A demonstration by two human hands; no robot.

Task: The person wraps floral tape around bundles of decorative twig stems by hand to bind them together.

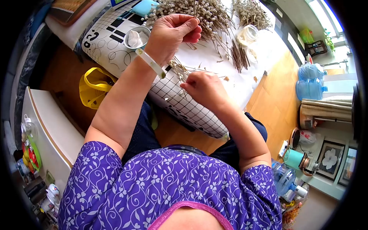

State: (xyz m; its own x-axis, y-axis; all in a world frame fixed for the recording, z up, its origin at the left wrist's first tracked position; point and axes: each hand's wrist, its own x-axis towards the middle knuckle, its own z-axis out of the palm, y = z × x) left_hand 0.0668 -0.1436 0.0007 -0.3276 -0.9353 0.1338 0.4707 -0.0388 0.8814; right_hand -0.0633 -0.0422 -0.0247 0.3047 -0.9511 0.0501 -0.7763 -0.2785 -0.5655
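My left hand [174, 32], with a pale bangle [150, 63] at its wrist, is raised at the top centre and pinches a thin dark stem [195, 8]. Lower and to the right, my right hand [205, 87] is closed over the table; what its fingers hold, if anything, is hidden. Dried stems with pale buds [209, 17] lie in a large heap behind my left hand. Loose dried stalks [176, 69] lie between the two hands. A bundle of short brown sticks [239, 57] rests to the right.
On the patterned table cover [122, 61] stand a round tin with white material [137, 37] and a clear jar [247, 34]. More dried stems [253, 13] lie at the back right. A yellow bag [94, 88] is left of the table; blue water bottles [309, 80] stand far right.
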